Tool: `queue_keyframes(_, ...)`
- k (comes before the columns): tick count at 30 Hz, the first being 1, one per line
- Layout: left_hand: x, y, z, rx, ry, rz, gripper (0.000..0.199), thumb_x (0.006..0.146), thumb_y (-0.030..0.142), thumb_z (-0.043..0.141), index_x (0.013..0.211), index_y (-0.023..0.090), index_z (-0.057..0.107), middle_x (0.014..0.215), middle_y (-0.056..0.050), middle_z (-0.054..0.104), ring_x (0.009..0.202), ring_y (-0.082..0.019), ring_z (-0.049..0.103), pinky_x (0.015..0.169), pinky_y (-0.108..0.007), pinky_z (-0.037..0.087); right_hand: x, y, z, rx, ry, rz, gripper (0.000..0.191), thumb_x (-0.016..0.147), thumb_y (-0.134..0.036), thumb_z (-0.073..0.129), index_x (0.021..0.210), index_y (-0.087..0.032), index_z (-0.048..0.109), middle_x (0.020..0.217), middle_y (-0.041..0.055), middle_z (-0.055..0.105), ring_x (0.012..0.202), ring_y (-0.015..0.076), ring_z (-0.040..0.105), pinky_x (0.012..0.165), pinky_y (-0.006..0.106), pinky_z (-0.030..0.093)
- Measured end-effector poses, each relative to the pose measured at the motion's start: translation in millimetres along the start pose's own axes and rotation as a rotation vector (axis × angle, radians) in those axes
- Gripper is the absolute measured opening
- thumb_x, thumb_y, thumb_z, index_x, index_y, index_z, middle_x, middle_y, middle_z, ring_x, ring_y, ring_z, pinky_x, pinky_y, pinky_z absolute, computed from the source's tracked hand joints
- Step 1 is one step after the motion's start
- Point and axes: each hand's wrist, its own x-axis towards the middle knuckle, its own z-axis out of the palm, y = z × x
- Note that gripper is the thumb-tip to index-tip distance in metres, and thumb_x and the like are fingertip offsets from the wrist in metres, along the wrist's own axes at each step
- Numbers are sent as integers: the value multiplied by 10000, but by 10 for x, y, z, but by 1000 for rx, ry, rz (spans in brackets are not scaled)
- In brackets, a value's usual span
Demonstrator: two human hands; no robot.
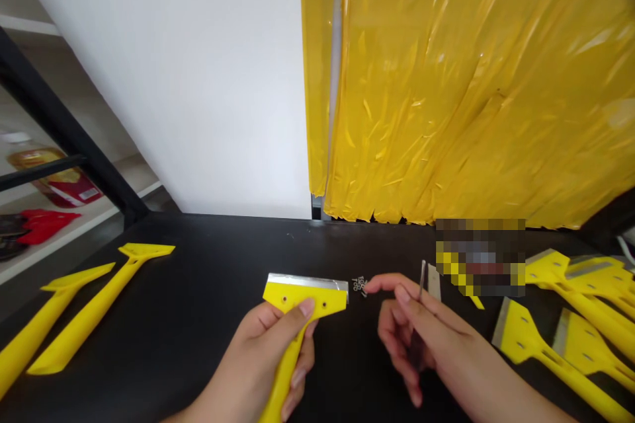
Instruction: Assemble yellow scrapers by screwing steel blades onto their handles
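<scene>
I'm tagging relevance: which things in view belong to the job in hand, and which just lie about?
In the job:
yellow scraper, in the left hand
thin tool, in the right hand
small screws
other scrapers, probably

Merely around:
bottle and red item on the shelf
yellow sheeting

the scraper by the left hand's thumb looks like smooth yellow plastic, its blade shiny metal. beside the right hand's fingertip, the tiny screws seem metallic, though small. under both hands the counter is matt; beyond, the yellow sheeting is glossy, wrinkled plastic.
</scene>
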Motion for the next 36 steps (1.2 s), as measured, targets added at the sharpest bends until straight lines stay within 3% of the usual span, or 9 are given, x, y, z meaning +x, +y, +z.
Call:
queue_keyframes(3, -13, 33, -2, -7, 2, 3, 427, 908, 551, 688, 711, 200, 547, 441, 45, 522, 269, -61, 407, 295, -144, 298, 23, -30, -170, -432, 169, -38, 352, 1028, -598, 477, 1205, -304, 556, 758, -57, 506, 560, 120, 451, 471, 232, 396)
queue_keyframes(6, -13, 55, -7, -16, 8, 7, 409, 935, 525, 662, 719, 196, 549, 456, 41, 530, 277, -56, 407, 306, -141, 302, 57, -43, -364, -666, 290, -147, 143, 1002, -411, 541, 1083, -296, 567, 931, -13, 600, 812, 166, 572, 719, 302, 476)
queue_keyframes(9, 6, 83, -19, -2, 17, 4, 411, 948, 528, 642, 723, 197, 545, 461, 38, 532, 283, -58, 415, 313, -141, 305, 76, -68, -505, -706, 353, -181, 259, 1038, -425, 468, 1268, -350, 558, 1038, 1, 648, 859, 187, 594, 789, 354, 465)
queue_keyframes(12, 27, 103, -29, 19, 19, -7, 407, 955, 530, 635, 737, 197, 552, 459, 41, 523, 292, -59, 422, 320, -139, 308, 58, -125, -551, -754, 415, -207, 405, 1032, -515, 509, 1419, -399, 478, 953, -13, 677, 805, 193, 604, 764, 363, 465)
queue_keyframes(18, 45, 74, -43, 18, 6, -21, 418, 939, 549, 649, 733, 197, 560, 456, 42, 524, 289, -54, 408, 323, -139, 311, -24, -253, -451, -426, 495, -395, 242, 944, -508, 707, 1021, -287, 647, 724, -29, 617, 653, 158, 576, 605, 283, 476)
queue_keyframes(20, 47, 63, -43, 20, 9, -24, 421, 930, 558, 657, 735, 196, 566, 455, 42, 524, 290, -57, 417, 322, -139, 317, -49, -264, -412, -342, 531, -489, 228, 951, -498, 702, 1002, -278, 675, 686, -25, 606, 639, 159, 581, 590, 273, 489)
queue_keyframes(22, 51, 58, -42, 19, 11, -25, 425, 921, 560, 667, 729, 195, 565, 455, 41, 527, 288, -59, 424, 320, -140, 321, -73, -256, -387, -397, 565, -529, 228, 986, -495, 646, 1046, -276, 676, 687, -17, 623, 643, 165, 602, 591, 265, 509)
queue_keyframes(28, 82, 29, -44, 11, 14, -28, 448, 885, 583, 702, 705, 192, 574, 443, 39, 531, 274, -61, 429, 303, -138, 319, -102, -165, -344, -808, 461, -463, 114, 1046, -394, 525, 1079, -302, 583, 782, -30, 658, 672, 150, 640, 580, 229, 515)
queue_keyframes(36, 104, -40, -83, 4, 25, -36, 488, 855, 623, 717, 670, 187, 599, 411, 31, 534, 248, -74, 433, 273, -144, 307, -24, -63, -280, -924, 377, -398, 130, 1059, -365, 471, 1124, -302, 564, 960, 3, 711, 870, 189, 692, 711, 292, 529)
